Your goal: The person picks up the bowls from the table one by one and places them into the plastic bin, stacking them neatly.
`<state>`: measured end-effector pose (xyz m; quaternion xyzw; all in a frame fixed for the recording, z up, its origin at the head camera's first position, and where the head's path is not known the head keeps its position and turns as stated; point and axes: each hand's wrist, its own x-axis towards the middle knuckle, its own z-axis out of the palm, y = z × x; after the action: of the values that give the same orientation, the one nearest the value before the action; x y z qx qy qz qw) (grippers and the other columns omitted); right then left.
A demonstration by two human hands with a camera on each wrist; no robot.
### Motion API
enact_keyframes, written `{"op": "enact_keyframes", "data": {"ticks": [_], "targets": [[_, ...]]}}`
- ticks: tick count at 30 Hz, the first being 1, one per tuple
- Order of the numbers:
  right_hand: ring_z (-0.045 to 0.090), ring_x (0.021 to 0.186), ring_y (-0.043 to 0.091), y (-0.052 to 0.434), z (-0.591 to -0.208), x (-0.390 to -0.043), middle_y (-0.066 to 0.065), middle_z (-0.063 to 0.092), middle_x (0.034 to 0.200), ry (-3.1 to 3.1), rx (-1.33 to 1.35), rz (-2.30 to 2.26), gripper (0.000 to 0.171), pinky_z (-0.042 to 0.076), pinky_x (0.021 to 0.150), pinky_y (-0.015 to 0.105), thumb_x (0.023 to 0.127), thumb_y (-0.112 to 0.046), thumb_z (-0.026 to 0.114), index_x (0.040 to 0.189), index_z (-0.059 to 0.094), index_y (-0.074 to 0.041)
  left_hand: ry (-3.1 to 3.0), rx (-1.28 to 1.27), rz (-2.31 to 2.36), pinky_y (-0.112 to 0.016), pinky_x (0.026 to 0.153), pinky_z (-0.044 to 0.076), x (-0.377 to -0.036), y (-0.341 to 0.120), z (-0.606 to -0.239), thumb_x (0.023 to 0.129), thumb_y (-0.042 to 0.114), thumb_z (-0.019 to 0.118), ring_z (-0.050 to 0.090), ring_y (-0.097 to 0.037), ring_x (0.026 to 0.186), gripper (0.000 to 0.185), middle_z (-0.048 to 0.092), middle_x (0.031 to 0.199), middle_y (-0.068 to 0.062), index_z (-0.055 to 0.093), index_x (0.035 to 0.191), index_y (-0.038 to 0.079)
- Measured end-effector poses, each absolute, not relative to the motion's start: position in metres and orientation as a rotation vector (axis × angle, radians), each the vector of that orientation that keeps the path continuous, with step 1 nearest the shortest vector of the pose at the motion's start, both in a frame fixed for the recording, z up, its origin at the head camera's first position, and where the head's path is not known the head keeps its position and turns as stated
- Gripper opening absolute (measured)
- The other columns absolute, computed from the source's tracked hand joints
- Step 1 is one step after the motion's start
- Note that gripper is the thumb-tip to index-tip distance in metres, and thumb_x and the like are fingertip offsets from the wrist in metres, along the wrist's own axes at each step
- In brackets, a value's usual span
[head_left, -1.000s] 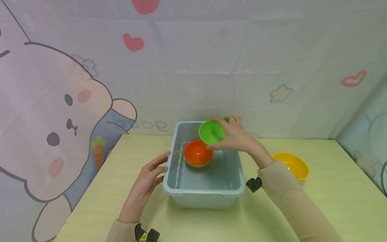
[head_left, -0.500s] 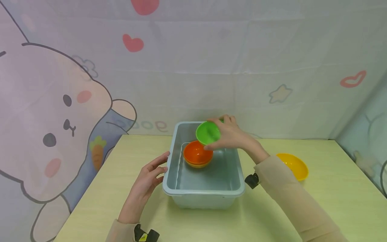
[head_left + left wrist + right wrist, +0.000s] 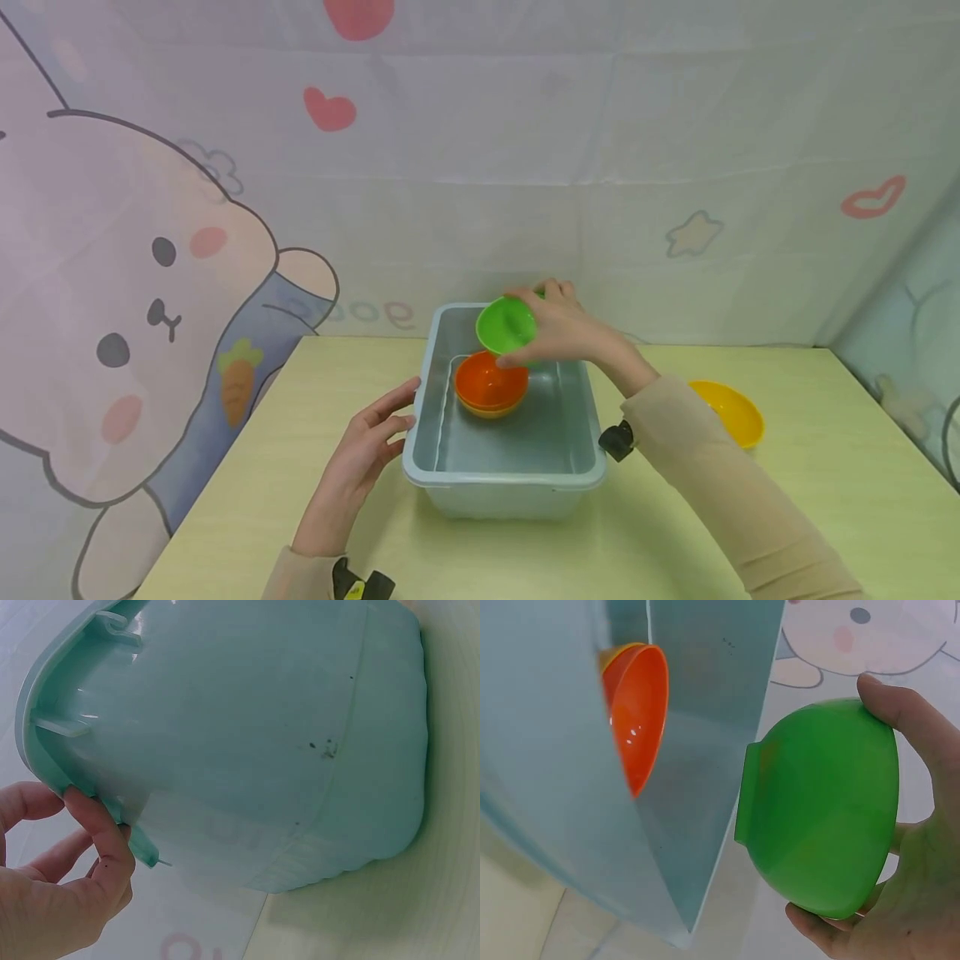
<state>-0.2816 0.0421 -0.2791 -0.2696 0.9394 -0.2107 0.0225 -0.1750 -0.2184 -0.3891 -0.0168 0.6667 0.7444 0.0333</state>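
Observation:
My right hand [image 3: 558, 329] grips a small green bowl [image 3: 505, 326] by its rim, fingers and thumb spread across its width. The bowl is tilted, held above the far part of a grey-blue plastic basin [image 3: 504, 479]. In the right wrist view the green bowl [image 3: 821, 810] shows its smooth outside and foot ring. Inside the basin an orange bowl [image 3: 491, 382] sits nested in a yellow one [image 3: 489, 412]. My left hand [image 3: 363, 442] is at the basin's left side. In the left wrist view its fingertips pinch the basin's rim [image 3: 26, 724].
On the table [image 3: 825, 467] to the right lies another yellow bowl [image 3: 735, 414], partly behind the right sleeve [image 3: 705, 458]. A printed cloth [image 3: 525, 167] with a cartoon rabbit hangs directly behind the table.
My right hand has moved slightly left with the green bowl, which is now closer over the orange bowl. The left hand and the basin stay in place.

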Motion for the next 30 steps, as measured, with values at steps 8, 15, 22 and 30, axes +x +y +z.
{"op": "enact_keyframes", "data": {"ticks": [8,15,22,30], "targets": [[0.026,0.128,0.035,0.038,-0.280,-0.285,0.021,0.032,0.141,2.898,-0.847,-0.646,0.093,0.043,0.095,0.056,0.068,-0.052,0.078,0.146,0.037,-0.022,2.027,-0.037,2.301,-0.026,0.082,0.050,-0.174,-0.218,-0.390,0.091,0.002,0.054,0.060,-0.011,0.097,0.054,0.054,0.125,0.001,0.043,0.144,0.005],[0.026,0.127,0.033,0.033,-0.282,-0.289,0.018,0.032,0.140,2.890,-0.828,-0.648,0.092,0.044,0.093,0.054,0.068,-0.052,0.078,0.146,0.038,-0.023,2.030,-0.048,2.299,-0.025,0.081,0.050,-0.174,-0.218,-0.390,0.091,0.002,0.054,0.057,-0.011,0.101,0.054,0.055,0.124,0.002,0.043,0.144,0.006],[0.025,0.128,0.034,0.029,-0.282,-0.292,0.018,0.032,0.139,2.881,-0.835,-0.642,0.093,0.043,0.094,0.056,0.068,-0.049,0.078,0.146,0.036,-0.023,2.035,-0.050,2.302,-0.026,0.083,0.050,-0.175,-0.218,-0.390,0.091,0.002,0.054,0.059,-0.011,0.101,0.054,0.054,0.126,0.000,0.044,0.144,0.006],[0.023,0.129,0.037,0.022,-0.286,-0.298,0.021,0.030,0.140,2.844,-0.790,-0.625,0.095,0.042,0.097,0.056,0.068,-0.047,0.078,0.145,0.030,-0.020,2.032,-0.050,2.306,-0.027,0.083,0.050,-0.177,-0.217,-0.391,0.091,0.002,0.053,0.059,-0.011,0.100,0.054,0.053,0.127,0.000,0.044,0.144,0.006]]}}
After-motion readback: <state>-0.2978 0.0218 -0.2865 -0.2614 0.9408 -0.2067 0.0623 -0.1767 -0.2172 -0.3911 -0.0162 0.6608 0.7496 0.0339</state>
